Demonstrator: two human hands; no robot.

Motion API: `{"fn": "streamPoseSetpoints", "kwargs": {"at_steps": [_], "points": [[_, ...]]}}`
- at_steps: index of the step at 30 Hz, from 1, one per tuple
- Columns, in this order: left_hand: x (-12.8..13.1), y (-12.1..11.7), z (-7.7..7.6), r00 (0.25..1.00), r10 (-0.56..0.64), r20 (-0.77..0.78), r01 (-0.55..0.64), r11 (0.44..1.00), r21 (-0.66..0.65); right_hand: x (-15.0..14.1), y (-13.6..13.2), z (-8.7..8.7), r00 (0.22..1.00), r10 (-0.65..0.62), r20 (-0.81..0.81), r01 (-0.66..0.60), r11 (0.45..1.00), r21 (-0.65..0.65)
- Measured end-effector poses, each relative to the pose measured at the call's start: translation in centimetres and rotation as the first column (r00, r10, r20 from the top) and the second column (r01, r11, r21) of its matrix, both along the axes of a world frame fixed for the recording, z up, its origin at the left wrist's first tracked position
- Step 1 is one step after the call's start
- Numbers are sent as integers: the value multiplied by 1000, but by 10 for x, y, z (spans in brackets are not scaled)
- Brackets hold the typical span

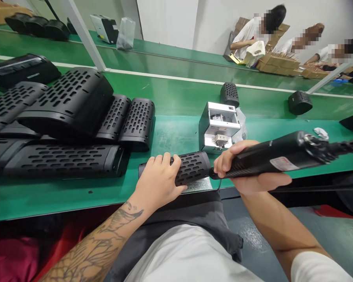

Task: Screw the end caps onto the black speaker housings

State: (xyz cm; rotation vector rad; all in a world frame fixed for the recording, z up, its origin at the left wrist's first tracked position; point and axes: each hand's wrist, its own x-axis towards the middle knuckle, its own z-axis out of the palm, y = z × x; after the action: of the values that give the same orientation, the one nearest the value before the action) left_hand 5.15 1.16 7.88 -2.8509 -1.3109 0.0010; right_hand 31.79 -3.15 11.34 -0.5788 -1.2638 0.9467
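Holding a holey black tube [192, 168] under your spread left hand [157, 181], you grip a screwdriver [273, 160] beside it in your shut right hand [250, 166].

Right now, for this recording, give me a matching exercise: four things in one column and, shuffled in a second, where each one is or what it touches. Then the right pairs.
Things:
1 left hand
2 right hand
3 metal screw feeder
4 crumpled white cloth

Places:
A on the green belt, beyond the electric screwdriver
B wrapped around the electric screwdriver
C standing just beyond the black perforated casing
D on the black perforated casing

Pairs: 1D, 2B, 3C, 4A
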Motion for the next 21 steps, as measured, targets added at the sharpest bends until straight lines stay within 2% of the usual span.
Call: {"fn": "streamPoseSetpoints", "kwargs": {"at_steps": [3,5,10,17,21], "points": [[1,-1,2,1000,-1,-6,1,1000,-8,-1,9,-2,998,58,14,-59,996,66],[2,-1,3,1000,-3,-20,3,1000,-17,-5,10,-1,998,60,6,-60,997,54],[3,-2,3,999,-6,-42,5,1000,-23,-20,-1,3,998,-44,-48,41,997,-63],[5,-2,3,998,-18,-60,16,999,-37,-30,-11,7,993,-117,15,117,993,-5],[4,-4,-1,1000,-27,-7,27,999,-21,-29,-11,9,994,-86,63,88,996,-31]]}}
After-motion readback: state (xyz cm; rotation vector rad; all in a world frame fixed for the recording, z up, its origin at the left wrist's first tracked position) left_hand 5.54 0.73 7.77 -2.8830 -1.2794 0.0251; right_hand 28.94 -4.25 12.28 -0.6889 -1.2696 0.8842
